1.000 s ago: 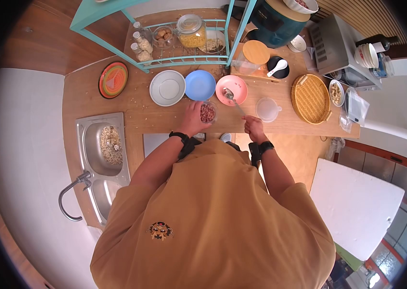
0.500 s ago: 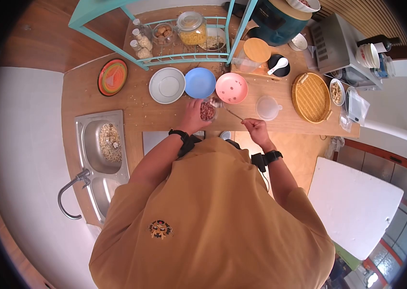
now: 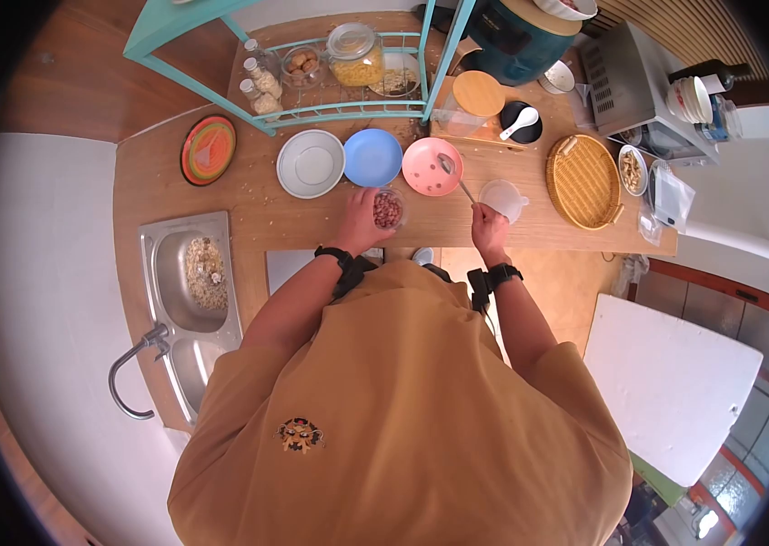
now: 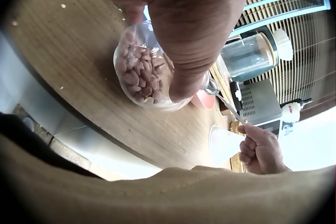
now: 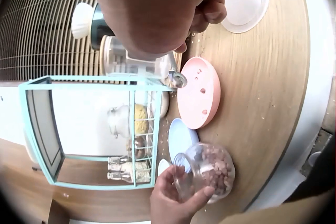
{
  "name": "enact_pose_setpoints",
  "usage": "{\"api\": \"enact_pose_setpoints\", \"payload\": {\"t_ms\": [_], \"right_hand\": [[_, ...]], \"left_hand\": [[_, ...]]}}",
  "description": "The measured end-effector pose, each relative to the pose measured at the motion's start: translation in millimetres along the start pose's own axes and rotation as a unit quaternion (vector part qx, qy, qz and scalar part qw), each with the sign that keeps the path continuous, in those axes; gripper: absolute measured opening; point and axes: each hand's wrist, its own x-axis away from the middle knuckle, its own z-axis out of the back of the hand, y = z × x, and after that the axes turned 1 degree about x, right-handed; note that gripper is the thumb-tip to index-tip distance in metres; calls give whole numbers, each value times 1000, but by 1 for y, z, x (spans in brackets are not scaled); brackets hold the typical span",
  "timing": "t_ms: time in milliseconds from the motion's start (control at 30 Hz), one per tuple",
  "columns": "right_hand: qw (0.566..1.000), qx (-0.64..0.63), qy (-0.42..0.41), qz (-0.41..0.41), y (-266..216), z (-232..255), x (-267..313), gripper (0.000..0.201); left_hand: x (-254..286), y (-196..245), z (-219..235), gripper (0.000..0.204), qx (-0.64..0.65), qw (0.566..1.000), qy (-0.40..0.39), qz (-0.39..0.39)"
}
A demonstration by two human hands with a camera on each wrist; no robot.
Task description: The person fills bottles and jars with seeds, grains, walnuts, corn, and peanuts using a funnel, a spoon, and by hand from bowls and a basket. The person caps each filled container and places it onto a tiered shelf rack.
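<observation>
My left hand (image 3: pixel 363 221) grips a clear jar (image 5: pixel 188 182) of reddish peanuts (image 3: pixel 388 212) at the counter's front, its thumb and fingers spread around the neck. In the right wrist view the jar lies tilted, mouth toward the plates. My right hand (image 3: pixel 491 229) pinches the handle of a metal spoon (image 3: pixel 446 164), whose head is over the pink plate (image 3: pixel 421 156). A few peanuts (image 5: pixel 203 91) lie scattered on that plate. Beside my right hand is a translucent lid (image 3: pixel 502 198).
A blue plate (image 3: pixel 372 157) and a white bowl (image 3: pixel 311 164) stand left of the pink plate. Behind them rises a turquoise rack (image 3: pixel 348 116) with jars. Rightward are a wicker tray (image 3: pixel 583 182) and a microwave (image 3: pixel 639 91); a sink (image 3: pixel 186 300) is at left.
The spoon went from over the pink plate to the jar's mouth, then back right over the plate. More peanuts show on the plate than a second ago. The left hand keeps its grip.
</observation>
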Motion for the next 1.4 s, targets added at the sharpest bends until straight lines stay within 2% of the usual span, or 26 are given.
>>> {"api": "enact_pose_setpoints", "payload": {"t_ms": [267,367,433,467,500,533,567,633,733,867,933,1033,1167,1233,1267,1333,1367,1400], "right_hand": [[996,-26,-80,4,16,-29,12,26],[993,-52,-105,-21,22,-35,22,23],[943,-177,-178,-217,31,-43,28,23],[943,-177,-178,-217,27,-40,27,23],[888,-285,-199,-302,21,-34,25,21],[812,-388,-215,-380,14,-29,23,20],[811,-388,-214,-381,14,-28,23,20],[774,-449,-221,-387,16,-26,20,18],[772,-454,-228,-382,21,-24,17,19],[786,-434,-225,-377,25,-21,13,18],[821,-390,-205,-362,28,-23,12,18],[844,-362,-178,-352,25,-23,9,17],[852,-351,-163,-352,36,-28,10,19],[959,-170,-121,-192,48,-39,14,20],[959,-170,-121,-192,46,-37,15,20],[982,-98,-134,-90,41,-35,17,21],[982,-98,-134,-90,38,-35,18,21],[973,-120,-154,-124,34,-34,19,21]], "left_hand": [[0,1,2,88,-4,1000,1,3],[1,2,3,89,-4,1000,0,3],[1,2,3,90,-4,1000,-4,5],[1,2,3,90,-5,1000,-4,5],[0,1,2,89,-7,1000,-4,5],[0,1,1,89,-7,1000,-5,4],[0,1,2,89,-7,1000,-7,5],[0,0,2,89,-8,1000,-10,4],[0,2,2,89,-6,1000,-3,1],[0,1,2,89,-10,1000,0,0],[0,0,1,88,-11,1000,1,0],[0,0,2,89,-13,1000,-5,6],[0,2,3,90,-15,1000,-5,8],[0,3,3,90,-14,1000,-6,8],[0,3,3,90,-11,1000,-6,8],[0,2,3,90,-9,1000,-6,7],[0,2,3,90,-12,1000,-5,7],[0,2,3,90,-14,1000,-4,6]]}}
